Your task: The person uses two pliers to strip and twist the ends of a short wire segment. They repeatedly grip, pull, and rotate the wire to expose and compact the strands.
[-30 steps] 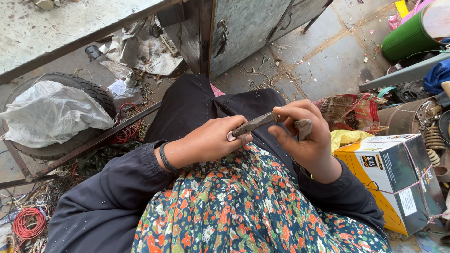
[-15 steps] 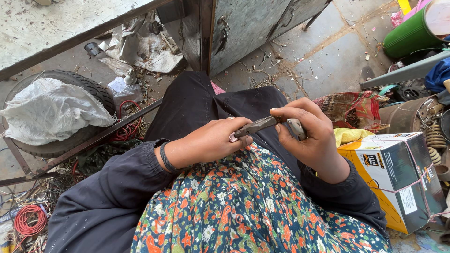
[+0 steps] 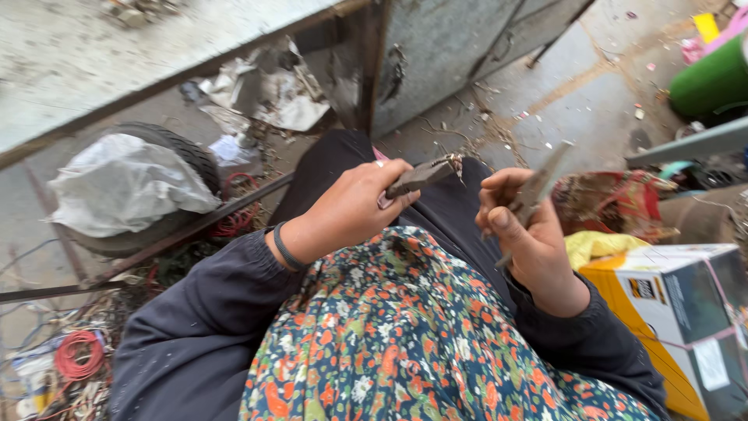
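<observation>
Two hands pulling a stubby cable piece and a flat blade apart over the lap

The left hand was closed around a short dark cable piece with a frayed end (perhaps bared wire); the right hand gripped a slim metal blade, held just beside it, not touching. Stripping seemed underway; next called for bringing blade back to cable

A rough scrap-sorting yard or salvage workshop is shown. A bare concrete floor, littered with debris, is seen beside a battered metal cabinet. Left of the cabinet, an old tyre is covered by a white plastic bag; below the tyre, coils of red wire are tangled among scrap.
</observation>
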